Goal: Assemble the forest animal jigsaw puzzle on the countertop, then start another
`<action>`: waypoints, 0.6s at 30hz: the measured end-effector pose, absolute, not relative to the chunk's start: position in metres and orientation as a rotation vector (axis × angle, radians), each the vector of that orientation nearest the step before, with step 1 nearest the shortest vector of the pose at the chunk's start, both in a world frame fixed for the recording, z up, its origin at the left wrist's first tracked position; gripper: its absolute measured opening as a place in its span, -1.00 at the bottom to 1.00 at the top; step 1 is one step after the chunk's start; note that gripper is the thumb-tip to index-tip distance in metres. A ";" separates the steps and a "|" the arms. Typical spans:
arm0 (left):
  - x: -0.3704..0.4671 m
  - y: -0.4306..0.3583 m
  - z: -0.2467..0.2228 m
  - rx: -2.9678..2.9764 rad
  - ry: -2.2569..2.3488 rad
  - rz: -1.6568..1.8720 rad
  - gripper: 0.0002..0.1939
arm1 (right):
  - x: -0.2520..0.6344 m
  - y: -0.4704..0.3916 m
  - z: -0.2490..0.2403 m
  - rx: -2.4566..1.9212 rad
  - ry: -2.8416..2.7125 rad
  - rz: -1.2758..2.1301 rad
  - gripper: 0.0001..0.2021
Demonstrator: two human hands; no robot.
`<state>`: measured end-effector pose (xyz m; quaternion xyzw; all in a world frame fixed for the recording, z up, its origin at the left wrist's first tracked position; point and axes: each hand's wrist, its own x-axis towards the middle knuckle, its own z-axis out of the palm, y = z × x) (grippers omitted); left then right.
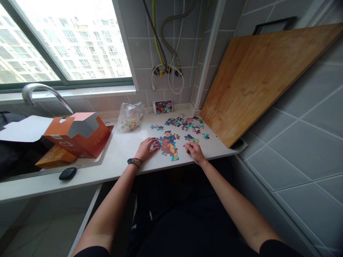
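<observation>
A partly joined jigsaw puzzle (166,145) in brown, orange and blue lies flat on the white countertop (115,153). My left hand (146,149) rests at its left edge, fingers stretched out and thumb apart, touching a dark piece with red (157,143). On the other side, my right hand (194,150) is just off the puzzle with its fingers curled in. Whatever may be between those fingertips is hidden. Right behind it lies a small joined section (191,138) in blue and yellow. Loose puzzle pieces (184,123) spread farther back, and a few teal pieces (157,127) lie above the puzzle.
A picture card (163,107) leans against the back wall. Beside it stands a clear plastic bag (131,117) of pieces. To the left are an open orange box (83,137), a black mouse-like object (68,174) and a faucet (48,91). A wooden board (265,75) leans at right.
</observation>
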<state>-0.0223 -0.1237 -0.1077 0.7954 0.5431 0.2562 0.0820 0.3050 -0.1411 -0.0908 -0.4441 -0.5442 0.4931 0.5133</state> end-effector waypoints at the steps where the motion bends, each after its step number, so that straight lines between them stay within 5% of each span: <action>1: -0.022 -0.124 -0.108 2.375 1.627 0.765 -0.52 | 0.305 -0.141 -0.091 -1.070 -1.316 1.184 -0.60; 18: -0.018 -0.125 -0.107 2.499 1.527 0.846 -0.74 | 0.302 -0.142 -0.094 -1.120 -1.608 0.998 -0.66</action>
